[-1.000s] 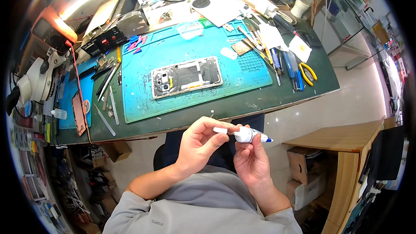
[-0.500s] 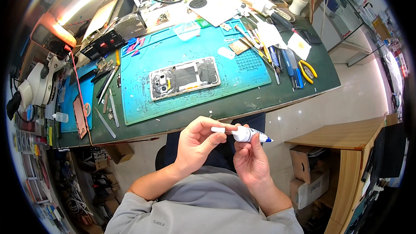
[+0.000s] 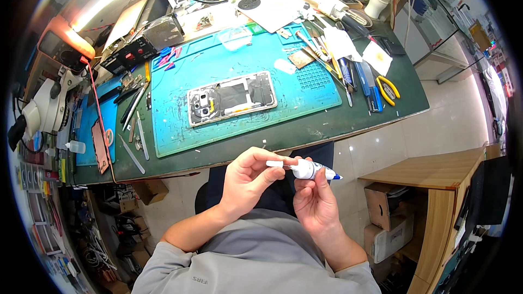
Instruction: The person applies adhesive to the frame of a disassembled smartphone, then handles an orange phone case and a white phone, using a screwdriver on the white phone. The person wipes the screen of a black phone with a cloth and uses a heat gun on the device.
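My left hand point(image 3: 249, 181) pinches a small white cap point(image 3: 274, 163) between thumb and fingers. My right hand point(image 3: 317, 202) is closed around a small white bottle point(image 3: 306, 169) with a blue tip pointing right. Between the cap and the bottle's left end runs a thin, pin-like piece; whether it belongs to cap or bottle I cannot tell. Both hands are over my lap, just off the bench's front edge. Beyond them, an opened phone point(image 3: 232, 98) lies on a blue work mat point(image 3: 218, 140), its inner parts and camera lenses facing up.
Tweezers point(image 3: 143, 136) lie left of the mat. Yellow-handled pliers point(image 3: 388, 90), screwdrivers and brushes crowd the bench's right side. An orange multimeter point(image 3: 66, 41) and a microscope point(image 3: 48, 106) stand at the left. A wooden cabinet point(image 3: 436, 171) is at my right.
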`<state>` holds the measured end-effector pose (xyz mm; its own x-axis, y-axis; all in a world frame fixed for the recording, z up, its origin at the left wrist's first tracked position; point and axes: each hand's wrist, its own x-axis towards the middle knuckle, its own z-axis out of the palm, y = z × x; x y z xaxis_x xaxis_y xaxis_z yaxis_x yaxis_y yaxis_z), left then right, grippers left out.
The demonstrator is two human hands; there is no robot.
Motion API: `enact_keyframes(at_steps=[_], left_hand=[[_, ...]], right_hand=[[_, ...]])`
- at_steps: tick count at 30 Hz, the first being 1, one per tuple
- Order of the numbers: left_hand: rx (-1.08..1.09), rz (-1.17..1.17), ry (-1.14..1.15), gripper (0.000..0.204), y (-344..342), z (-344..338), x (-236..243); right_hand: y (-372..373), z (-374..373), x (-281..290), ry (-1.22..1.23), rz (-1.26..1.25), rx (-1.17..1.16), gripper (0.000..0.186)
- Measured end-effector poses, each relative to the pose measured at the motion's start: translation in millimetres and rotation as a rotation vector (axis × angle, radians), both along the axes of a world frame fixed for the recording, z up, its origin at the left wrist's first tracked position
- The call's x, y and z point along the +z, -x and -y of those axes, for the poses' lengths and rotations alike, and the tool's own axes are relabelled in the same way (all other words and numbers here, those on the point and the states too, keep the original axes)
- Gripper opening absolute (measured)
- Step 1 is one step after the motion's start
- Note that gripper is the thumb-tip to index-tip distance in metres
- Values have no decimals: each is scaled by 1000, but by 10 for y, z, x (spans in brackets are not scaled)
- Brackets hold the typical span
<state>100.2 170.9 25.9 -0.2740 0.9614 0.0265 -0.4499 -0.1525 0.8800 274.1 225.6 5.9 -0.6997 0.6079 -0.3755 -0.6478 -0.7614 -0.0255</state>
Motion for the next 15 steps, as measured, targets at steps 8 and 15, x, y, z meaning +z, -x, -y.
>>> enact_keyframes(at_steps=[8, 15], left_hand=[[34, -38, -18, 17, -16, -16, -2], [-2, -10, -44, 16, -10, -2, -36]], right_hand=[[-1, -4, -3, -3, 7, -1, 36], [-15, -5, -10, 0, 26, -1, 36]])
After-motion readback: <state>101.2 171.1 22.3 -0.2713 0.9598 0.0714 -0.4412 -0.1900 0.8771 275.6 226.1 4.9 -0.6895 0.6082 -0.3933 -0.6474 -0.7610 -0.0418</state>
